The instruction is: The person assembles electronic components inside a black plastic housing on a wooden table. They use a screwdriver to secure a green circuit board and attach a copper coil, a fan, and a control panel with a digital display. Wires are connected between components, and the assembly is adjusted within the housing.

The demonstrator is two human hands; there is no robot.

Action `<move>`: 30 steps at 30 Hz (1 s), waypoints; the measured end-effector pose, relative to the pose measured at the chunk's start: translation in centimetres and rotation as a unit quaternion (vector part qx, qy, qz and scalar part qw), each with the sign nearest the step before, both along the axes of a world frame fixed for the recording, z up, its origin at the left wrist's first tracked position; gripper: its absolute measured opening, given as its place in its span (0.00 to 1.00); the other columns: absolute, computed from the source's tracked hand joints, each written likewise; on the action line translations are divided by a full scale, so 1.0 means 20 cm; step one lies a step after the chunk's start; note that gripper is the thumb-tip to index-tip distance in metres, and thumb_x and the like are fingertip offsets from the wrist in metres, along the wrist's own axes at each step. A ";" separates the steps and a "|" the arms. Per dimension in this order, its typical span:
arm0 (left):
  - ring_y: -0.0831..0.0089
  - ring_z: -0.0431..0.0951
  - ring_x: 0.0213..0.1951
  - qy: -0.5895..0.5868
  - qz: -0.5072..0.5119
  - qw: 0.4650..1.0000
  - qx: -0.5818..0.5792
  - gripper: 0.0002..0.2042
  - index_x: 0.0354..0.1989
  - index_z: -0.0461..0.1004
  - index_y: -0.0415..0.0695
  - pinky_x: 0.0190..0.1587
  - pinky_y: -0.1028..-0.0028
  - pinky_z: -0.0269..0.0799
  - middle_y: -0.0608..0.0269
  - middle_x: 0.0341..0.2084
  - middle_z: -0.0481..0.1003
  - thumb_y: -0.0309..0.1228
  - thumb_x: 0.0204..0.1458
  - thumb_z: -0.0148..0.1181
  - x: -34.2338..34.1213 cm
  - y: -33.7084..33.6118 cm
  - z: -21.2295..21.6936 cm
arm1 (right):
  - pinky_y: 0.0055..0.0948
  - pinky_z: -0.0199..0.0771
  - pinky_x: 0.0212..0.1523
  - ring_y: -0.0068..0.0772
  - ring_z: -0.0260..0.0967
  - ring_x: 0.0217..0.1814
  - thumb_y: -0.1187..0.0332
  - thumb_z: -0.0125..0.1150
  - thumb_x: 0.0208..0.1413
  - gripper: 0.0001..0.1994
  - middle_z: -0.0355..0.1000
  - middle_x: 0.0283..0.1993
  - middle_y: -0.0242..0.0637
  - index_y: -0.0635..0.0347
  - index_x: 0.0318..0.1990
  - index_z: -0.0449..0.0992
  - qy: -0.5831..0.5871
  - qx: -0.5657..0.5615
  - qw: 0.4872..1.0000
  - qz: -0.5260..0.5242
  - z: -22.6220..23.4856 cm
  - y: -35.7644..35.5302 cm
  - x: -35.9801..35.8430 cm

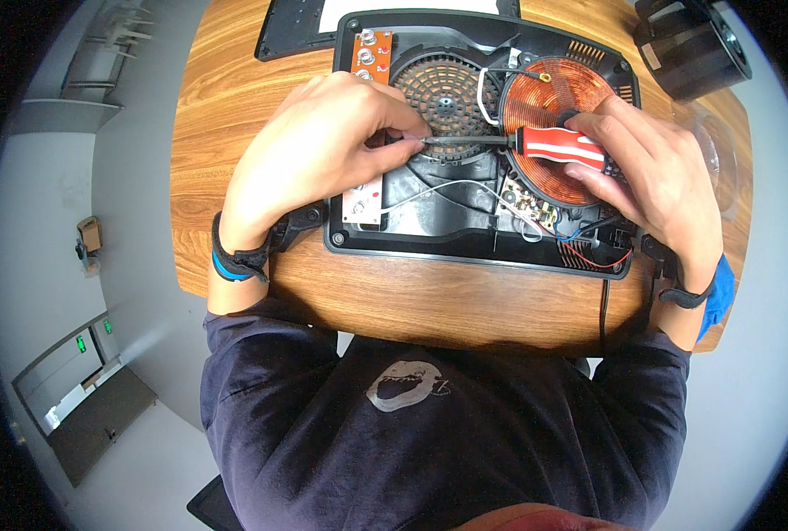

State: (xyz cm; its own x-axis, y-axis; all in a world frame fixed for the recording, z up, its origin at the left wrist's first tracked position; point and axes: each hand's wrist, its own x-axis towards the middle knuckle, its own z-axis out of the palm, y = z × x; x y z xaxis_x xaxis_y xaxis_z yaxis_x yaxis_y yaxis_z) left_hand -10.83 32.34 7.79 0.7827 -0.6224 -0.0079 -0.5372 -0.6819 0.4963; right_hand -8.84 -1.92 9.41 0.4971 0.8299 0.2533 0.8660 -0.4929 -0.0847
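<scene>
A screwdriver (557,145) with a red, white and black handle lies across in my right hand (655,159), its shaft pointing left. At the tip of that shaft, my left hand (341,133) pinches with thumb and forefinger; any small part between them is too hidden to name. Both hands are over an opened black cooktop housing (429,243). Inside it are a round copper coil (544,88), a round vent grille (447,93) under the shaft, and an orange control board (372,53) partly covered by my left hand. A green circuit board (531,203) shows below the coil.
The housing rests on a wooden table (394,292). A black cylindrical container (690,49) stands at the far right, near a clear plastic dish (717,164). Behind the housing lies a black panel (296,31) with a white sheet. A black cable (603,310) hangs over the front edge.
</scene>
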 end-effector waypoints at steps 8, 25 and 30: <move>0.51 0.86 0.41 0.017 0.002 1.000 -0.003 0.09 0.43 0.87 0.39 0.46 0.62 0.80 0.52 0.37 0.85 0.30 0.58 0.69 0.00 0.00 0.00 | 0.42 0.78 0.34 0.49 0.77 0.36 0.57 0.71 0.60 0.16 0.73 0.41 0.42 0.60 0.42 0.76 -0.003 0.001 1.000 0.002 0.00 0.00 0.00; 0.52 0.86 0.40 0.003 0.003 1.000 0.008 0.09 0.41 0.87 0.40 0.45 0.62 0.80 0.53 0.36 0.85 0.32 0.59 0.69 0.00 0.01 0.00 | 0.41 0.78 0.34 0.48 0.77 0.36 0.57 0.71 0.59 0.16 0.73 0.41 0.42 0.60 0.43 0.77 0.000 -0.005 1.000 -0.008 0.00 0.00 0.00; 0.52 0.86 0.41 -0.002 0.000 1.000 0.012 0.09 0.40 0.87 0.40 0.45 0.62 0.80 0.54 0.37 0.85 0.33 0.60 0.69 0.00 0.00 0.00 | 0.41 0.78 0.34 0.48 0.77 0.36 0.57 0.71 0.59 0.16 0.73 0.41 0.42 0.60 0.43 0.77 -0.002 0.002 1.000 -0.003 0.00 0.00 0.00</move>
State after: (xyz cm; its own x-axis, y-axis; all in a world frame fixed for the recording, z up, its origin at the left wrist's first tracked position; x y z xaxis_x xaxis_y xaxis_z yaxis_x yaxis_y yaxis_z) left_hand -10.86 32.41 7.82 0.7831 -0.6215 -0.0210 -0.5383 -0.6944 0.4775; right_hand -8.89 -1.87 9.40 0.5019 0.8254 0.2585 0.8629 -0.4984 -0.0836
